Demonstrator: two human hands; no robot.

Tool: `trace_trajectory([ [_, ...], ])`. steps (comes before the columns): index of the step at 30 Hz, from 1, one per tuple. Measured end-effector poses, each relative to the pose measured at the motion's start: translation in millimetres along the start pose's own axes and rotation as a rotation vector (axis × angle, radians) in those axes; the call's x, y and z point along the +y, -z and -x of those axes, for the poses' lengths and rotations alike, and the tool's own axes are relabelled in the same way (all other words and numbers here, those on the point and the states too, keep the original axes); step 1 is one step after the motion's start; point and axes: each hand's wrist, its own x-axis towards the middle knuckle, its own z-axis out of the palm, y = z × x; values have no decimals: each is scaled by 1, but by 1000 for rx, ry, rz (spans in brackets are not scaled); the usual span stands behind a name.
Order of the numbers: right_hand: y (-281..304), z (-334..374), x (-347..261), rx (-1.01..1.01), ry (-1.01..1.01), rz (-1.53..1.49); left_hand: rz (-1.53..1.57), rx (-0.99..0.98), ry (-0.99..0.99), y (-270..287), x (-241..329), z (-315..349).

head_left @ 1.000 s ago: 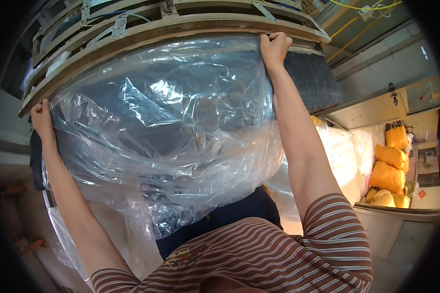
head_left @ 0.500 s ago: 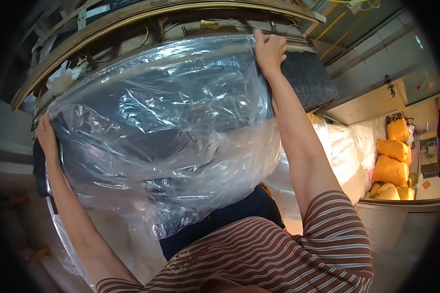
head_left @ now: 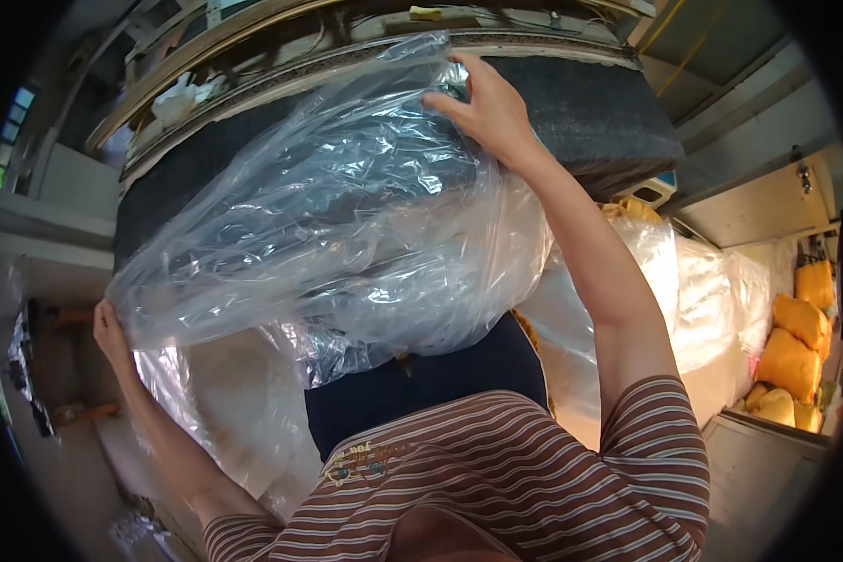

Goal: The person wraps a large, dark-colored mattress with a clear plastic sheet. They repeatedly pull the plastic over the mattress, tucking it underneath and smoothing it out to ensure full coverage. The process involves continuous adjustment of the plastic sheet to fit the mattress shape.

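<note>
A large clear plastic sheet (head_left: 347,225), creased and shiny, stretches slantwise over a dark-covered work surface (head_left: 590,103) and drapes over its near edge toward my dark trousers. At the far left my left hand (head_left: 112,332) is closed on the sheet's near-left corner, off the surface's edge. My right hand (head_left: 490,108) is at the far right part of the sheet, near its raised far corner. Its thumb and forefinger are spread apart, with the film just beside and behind them; no grip shows.
Along the far side runs a wooden rail (head_left: 244,39), with a crumpled white bag (head_left: 176,98) near its left part. To the right lie more clear plastic (head_left: 693,290) and several orange bundles (head_left: 789,363). A pale cabinet (head_left: 749,464) stands below them.
The sheet's far edge has been drawn back toward me on the left, baring the dark surface. My left hand came nearer and lower; my right hand shifted slightly left, its fingers opening.
</note>
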Motion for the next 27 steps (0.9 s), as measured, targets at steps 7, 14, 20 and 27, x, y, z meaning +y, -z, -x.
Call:
trace_trajectory([
  [7, 10, 4, -38, -331, 5, -523, -729, 72, -143, 24, -20, 46],
  [14, 48, 64, -86, -603, -271, -1121, 219, -278, -475, -113, 305, 114],
  [20, 54, 103, -119, -477, -241, -1129, 519, -517, -686, -145, 387, 155],
  [27, 50, 136, -132, -500, -235, -1060, 693, -451, -554, -134, 368, 176],
])
